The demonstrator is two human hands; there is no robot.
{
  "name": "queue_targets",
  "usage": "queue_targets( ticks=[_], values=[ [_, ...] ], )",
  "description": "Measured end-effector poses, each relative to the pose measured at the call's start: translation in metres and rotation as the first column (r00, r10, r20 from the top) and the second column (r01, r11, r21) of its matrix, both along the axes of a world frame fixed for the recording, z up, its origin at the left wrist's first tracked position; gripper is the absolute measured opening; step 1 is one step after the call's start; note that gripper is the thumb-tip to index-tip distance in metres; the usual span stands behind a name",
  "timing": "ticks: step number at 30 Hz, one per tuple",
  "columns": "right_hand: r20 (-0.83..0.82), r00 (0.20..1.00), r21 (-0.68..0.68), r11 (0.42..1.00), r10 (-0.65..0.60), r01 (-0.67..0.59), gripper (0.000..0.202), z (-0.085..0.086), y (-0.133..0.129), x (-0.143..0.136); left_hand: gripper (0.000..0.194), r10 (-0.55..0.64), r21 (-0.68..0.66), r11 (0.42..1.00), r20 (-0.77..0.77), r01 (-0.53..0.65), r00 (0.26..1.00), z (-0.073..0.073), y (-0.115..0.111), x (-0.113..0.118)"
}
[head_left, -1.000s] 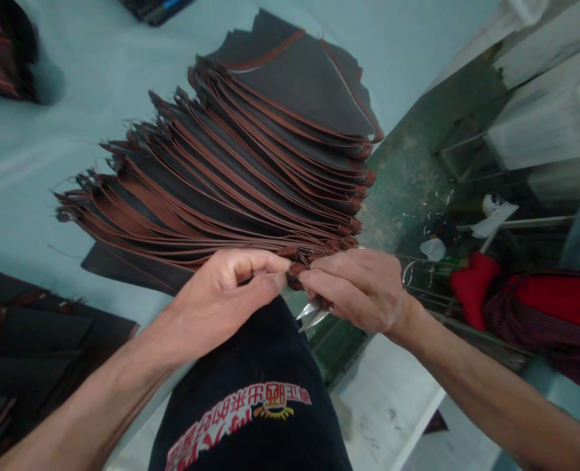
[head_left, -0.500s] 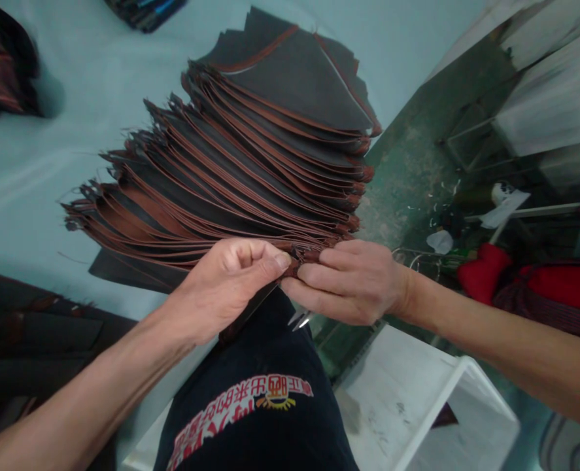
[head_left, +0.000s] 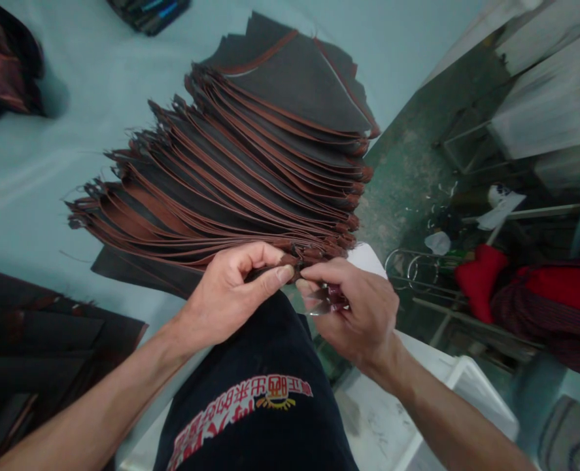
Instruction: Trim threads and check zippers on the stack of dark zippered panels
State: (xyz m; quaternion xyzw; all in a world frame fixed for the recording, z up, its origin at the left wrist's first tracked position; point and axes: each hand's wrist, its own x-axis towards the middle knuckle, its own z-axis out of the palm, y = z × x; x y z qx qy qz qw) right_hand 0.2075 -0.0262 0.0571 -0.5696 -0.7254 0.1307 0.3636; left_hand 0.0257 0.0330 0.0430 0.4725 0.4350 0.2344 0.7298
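Fingers [head_left: 270, 281] of the left hand [head_left: 225, 288] pinch the near edge of a fanned stack [head_left: 231, 176] of dark grey, brown-edged pieces, while the right hand [head_left: 368, 311] curls around small snips [head_left: 337, 297] with a dark red handle, its fingertips at that same edge beside the left thumb. Spread on a pale blue-green table [head_left: 29, 176], the stack lies just beyond both hands, a dark garment [head_left: 265, 347] with red-and-white lettering on its near side. More dark pieces [head_left: 39, 327] lie to the stack's near left, and red cloth [head_left: 480, 278] well apart to its right.
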Motion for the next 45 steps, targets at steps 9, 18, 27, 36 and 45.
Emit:
queue_targets(
  ticks=[9, 18, 27, 36, 45],
  values=[
    [-0.233, 0.8, -0.427, 0.797, -0.553, 0.427, 0.023, 0.008, -0.013, -0.039, 0.026, -0.037, 0.132, 0.99, -0.077, 0.047, 0.996, 0.001, -0.004, -0.004],
    [-0.053, 0.925, -0.664, 0.705, -0.376, 0.249, 0.04, 0.015, 0.002, -0.009, 0.014, -0.112, 0.328, 0.935, -0.083, 0.134, 0.99, -0.01, -0.012, -0.011],
    [-0.104, 0.943, -0.649, 0.74, -0.317, 0.177, 0.031, 0.003, 0.009, -0.009, 0.019, -0.133, 0.239, 0.966, 0.119, 0.102, 0.984, -0.026, 0.002, -0.003],
    [-0.142, 0.941, -0.462, 0.861, -0.306, 0.211, 0.015, -0.022, -0.002, -0.01, 0.042, -0.213, 0.158, 0.967, 0.083, 0.199, 0.973, -0.024, 0.001, -0.015],
    [-0.321, 0.899, -0.34, 0.922, -0.297, 0.183, 0.015, -0.028, -0.02, -0.008, 0.033, 0.064, 0.309, 0.95, -0.088, -0.033, 0.994, -0.017, -0.018, 0.008]
  ],
)
